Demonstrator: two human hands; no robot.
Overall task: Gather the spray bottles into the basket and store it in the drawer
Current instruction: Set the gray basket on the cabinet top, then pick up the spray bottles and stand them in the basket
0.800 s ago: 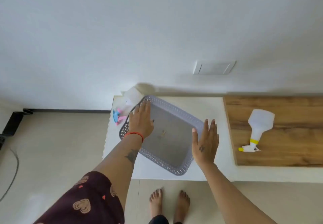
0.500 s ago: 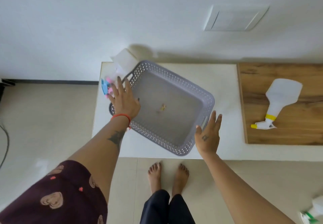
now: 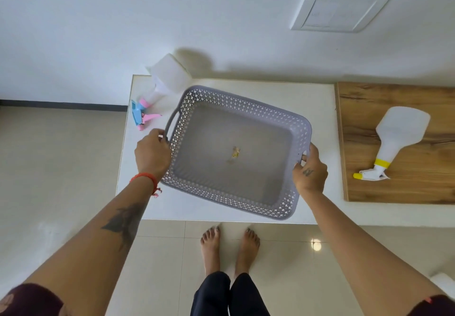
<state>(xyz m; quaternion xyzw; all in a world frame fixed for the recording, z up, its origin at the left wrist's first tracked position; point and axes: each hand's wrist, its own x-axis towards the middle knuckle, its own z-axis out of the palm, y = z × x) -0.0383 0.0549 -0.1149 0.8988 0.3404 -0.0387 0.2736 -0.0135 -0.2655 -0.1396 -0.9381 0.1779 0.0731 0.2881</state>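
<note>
**Both hands take an empty basket by its end handles**

The left hand (image 3: 152,154) curls its fingers round the cut-out handle at the basket's 9 o'clock end; the right hand (image 3: 310,171) hooks its fingers into the matching handle at 3 o'clock. Each grip is closed on the grey basket (image 3: 247,114), which sits skewed on the white tabletop (image 3: 317,108) and holds no bottles, only a small scrap on its floor.

The basket is thin perforated plastic: it looks light and fairly stiff, though its lattice walls would probably flex if squeezed, so the two handles seem the best hold.

At 10 o'clock, just beside the basket, lies a translucent spray bottle with a pink and blue trigger (image 3: 157,93). At 3 o'clock, well apart on a wooden board (image 3: 394,192), lies a white spray bottle with a yellow collar (image 3: 396,134). Both look empty and light; the narrow neck probably offers the surest hold.
</note>
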